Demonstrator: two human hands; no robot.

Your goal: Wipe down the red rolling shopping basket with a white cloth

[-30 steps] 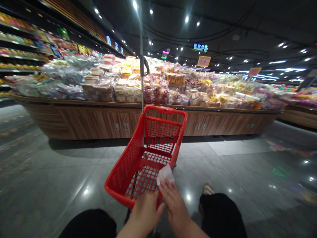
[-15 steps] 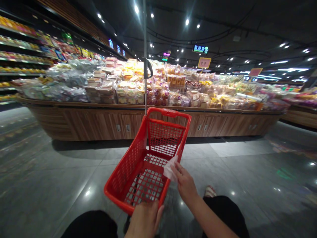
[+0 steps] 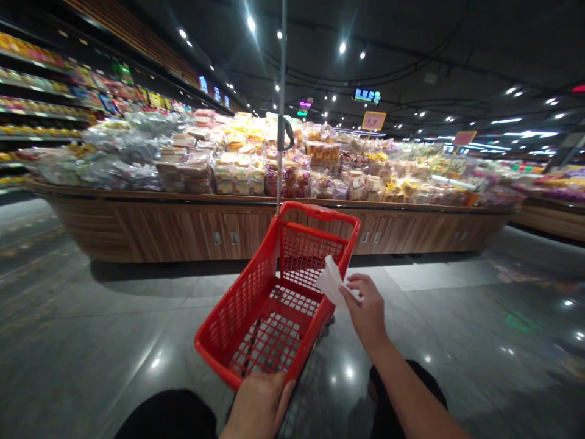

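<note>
A red plastic shopping cart (image 3: 237, 289) with lattice walls stands in front of me, its basket holding nothing I can see. My left hand (image 3: 259, 399) is closed over the basket's near rim; its fingertips are hidden inside. Beside the cart's right side, my right hand (image 3: 367, 310) pinches a thin white tissue (image 3: 332, 281). The tissue hangs to the left of my fingers, in front of the right rim; whether it touches the rim I cannot tell. A grey pole (image 3: 282, 91) with a black hook rises from the cart's far left corner.
Behind the cart runs a long wood-panelled display counter (image 3: 173, 231) heaped with bagged packaged foods (image 3: 237, 167). Stocked shelves (image 3: 36, 91) line the left side. Price signs (image 3: 373, 121) stand above the goods. Grey tiled floor (image 3: 137, 317) surrounds the cart, and my knees (image 3: 167, 417) flank its near end.
My right hand has lifted away from the right rim, moving up and right with the tissue. The cart's far end has swung slightly right. My left hand stays on the near rim.
</note>
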